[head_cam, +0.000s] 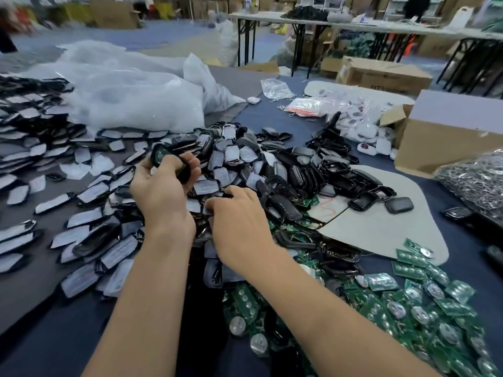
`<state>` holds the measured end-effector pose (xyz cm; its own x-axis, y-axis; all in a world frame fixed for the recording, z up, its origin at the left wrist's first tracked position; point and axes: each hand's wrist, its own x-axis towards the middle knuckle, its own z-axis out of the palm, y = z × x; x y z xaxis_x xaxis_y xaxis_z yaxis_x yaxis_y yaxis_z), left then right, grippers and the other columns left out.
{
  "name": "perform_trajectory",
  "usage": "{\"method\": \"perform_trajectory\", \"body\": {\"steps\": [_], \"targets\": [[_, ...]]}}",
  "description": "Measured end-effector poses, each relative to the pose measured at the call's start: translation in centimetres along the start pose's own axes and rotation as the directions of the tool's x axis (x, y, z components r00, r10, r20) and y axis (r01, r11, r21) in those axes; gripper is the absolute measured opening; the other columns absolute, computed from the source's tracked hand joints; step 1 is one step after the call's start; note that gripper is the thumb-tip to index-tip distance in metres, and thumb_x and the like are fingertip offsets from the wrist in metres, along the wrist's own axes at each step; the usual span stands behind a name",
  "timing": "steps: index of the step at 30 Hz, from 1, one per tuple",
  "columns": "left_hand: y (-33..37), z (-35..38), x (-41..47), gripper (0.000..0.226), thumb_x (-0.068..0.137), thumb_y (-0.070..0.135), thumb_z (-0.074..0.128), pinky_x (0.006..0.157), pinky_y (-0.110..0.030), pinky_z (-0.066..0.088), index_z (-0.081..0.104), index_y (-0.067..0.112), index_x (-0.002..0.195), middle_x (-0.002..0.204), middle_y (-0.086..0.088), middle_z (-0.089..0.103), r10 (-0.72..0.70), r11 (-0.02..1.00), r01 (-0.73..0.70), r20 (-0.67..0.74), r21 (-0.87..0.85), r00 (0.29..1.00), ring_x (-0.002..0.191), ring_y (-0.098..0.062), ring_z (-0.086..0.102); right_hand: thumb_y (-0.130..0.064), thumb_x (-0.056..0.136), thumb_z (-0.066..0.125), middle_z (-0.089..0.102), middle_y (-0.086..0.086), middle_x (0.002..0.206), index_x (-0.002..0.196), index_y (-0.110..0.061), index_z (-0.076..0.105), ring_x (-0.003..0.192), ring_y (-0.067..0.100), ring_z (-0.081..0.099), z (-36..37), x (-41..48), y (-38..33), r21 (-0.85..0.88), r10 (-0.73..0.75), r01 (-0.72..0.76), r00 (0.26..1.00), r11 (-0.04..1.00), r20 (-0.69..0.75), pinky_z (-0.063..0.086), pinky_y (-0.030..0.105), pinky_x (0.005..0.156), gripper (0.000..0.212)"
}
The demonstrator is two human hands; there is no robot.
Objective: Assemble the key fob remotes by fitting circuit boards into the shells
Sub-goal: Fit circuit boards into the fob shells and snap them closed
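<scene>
Holding a shell [183, 172] up at centre-left of the frame, the left hand [163, 191] curls its fingers round it, a green board [161, 154] apparently already seated inside. It is likely kept clear of the heap so the next piece can be pressed on. Just right of it the right hand [239, 216] dips bent fingers into the shell pile [285, 170], though I cannot tell whether they pinch anything. Loose boards [408, 303] lie heaped at lower right, probably for easy reach.
</scene>
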<state>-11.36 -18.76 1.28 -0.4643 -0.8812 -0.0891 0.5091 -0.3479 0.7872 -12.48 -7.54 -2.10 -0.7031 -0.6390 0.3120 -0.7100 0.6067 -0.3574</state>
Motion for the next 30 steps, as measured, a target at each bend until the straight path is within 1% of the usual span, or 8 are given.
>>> {"method": "perform_trajectory", "body": {"steps": [3,5,7,11,15,18,23,30], "targets": [[-0.1,-0.1,-0.5,0.015,0.092,-0.01,0.054,0.06,-0.023,0.058,0.054,0.003,0.101,0.072,-0.008,0.07,-0.103,0.994,0.103,0.012,-0.021,0.995,0.063,-0.019,0.069,-0.012,0.095,0.064,0.074,0.01,0.116,0.113,-0.021,0.079,0.123,0.027,0.058,-0.9,-1.4,0.8,0.175,0.076,-0.056,0.991,0.983,-0.108,0.039,0.034,0.107,0.025],[-0.3,0.1,-1.1,0.011,0.094,-0.01,0.054,0.06,-0.022,0.059,0.057,0.001,0.093,0.071,-0.008,0.071,-0.164,0.986,0.163,0.047,0.03,0.985,0.064,-0.02,0.069,-0.018,0.101,0.058,0.078,-0.007,0.095,0.111,-0.029,0.079,0.087,0.01,0.067,-2.7,-2.8,2.2,0.408,0.243,-0.169,0.961,0.897,-0.136,0.054,0.025,0.08,0.026],[-0.6,0.4,-2.2,0.017,0.095,-0.01,0.053,0.059,-0.022,0.059,0.066,0.001,0.093,0.074,-0.01,0.073,-0.232,0.969,0.214,0.146,0.126,0.962,0.065,-0.02,0.069,-0.021,0.103,0.057,0.075,-0.01,0.075,0.106,-0.036,0.079,0.055,0.006,0.056,-4.9,-4.8,4.1,0.643,0.395,-0.265,0.917,0.719,-0.063,0.046,0.015,0.054,0.026],[-2.1,1.0,-5.3,0.021,0.093,-0.008,0.058,0.061,-0.024,0.06,0.074,0.004,0.095,0.077,-0.011,0.077,-0.341,0.888,0.149,0.405,0.435,0.848,0.067,-0.019,0.072,-0.013,0.105,0.055,0.079,0.001,0.088,0.092,-0.036,0.083,0.072,0.015,0.057,-7.8,-8.5,7.4,0.828,0.587,-0.358,0.808,0.431,0.044,0.048,0.031,0.074,0.038],[-4.8,1.5,-8.7,0.027,0.089,0.005,0.06,0.06,-0.029,0.06,0.076,0.026,0.082,0.072,-0.001,0.076,-0.357,0.719,-0.131,0.525,0.682,0.772,0.062,-0.014,0.07,-0.007,0.106,0.052,0.08,0.007,0.087,0.084,-0.025,0.085,0.072,0.009,0.062,-8.4,-10.6,9.1,0.912,0.625,-0.342,0.77,0.227,0.133,0.051,0.024,0.069,0.043],[-5.7,1.7,-10.1,0.027,0.085,0.017,0.058,0.054,-0.031,0.053,0.072,0.039,0.083,0.065,0.005,0.071,-0.371,0.62,-0.259,0.568,0.741,0.735,0.057,-0.012,0.062,-0.006,0.105,0.053,0.08,0.009,0.09,0.082,-0.022,0.085,0.079,0.016,0.059,-8.6,-10.9,10.1,0.923,0.637,-0.32,0.762,0.215,0.117,0.051,0.027,0.073,0.042],[-5.9,1.9,-10.9,0.037,0.087,0.004,0.051,0.044,-0.023,0.039,0.074,0.027,0.07,0.062,0.005,0.062,-0.508,0.714,-0.038,0.554,0.7,0.66,0.052,-0.012,0.052,-0.006,0.105,0.054,0.079,0.013,0.096,0.086,-0.021,0.085,0.083,0.018,0.057,-8.3,-11.2,11.1,0.942,0.653,-0.276,0.752,0.192,0.087,0.047,0.031,0.078,0.039],[-6.3,1.8,-11.0,0.03,0.089,-0.004,0.071,0.048,-0.016,0.037,0.074,0.026,0.083,0.061,0.001,0.051,-0.502,0.744,-0.054,0.611,0.666,0.613,0.052,-0.011,0.042,-0.007,0.104,0.056,0.081,0.005,0.095,0.082,-0.018,0.083,0.083,0.014,0.062,-7.7,-10.6,11.0,0.968,0.693,-0.232,0.713,0.096,0.102,0.05,0.029,0.076,0.037]]}}
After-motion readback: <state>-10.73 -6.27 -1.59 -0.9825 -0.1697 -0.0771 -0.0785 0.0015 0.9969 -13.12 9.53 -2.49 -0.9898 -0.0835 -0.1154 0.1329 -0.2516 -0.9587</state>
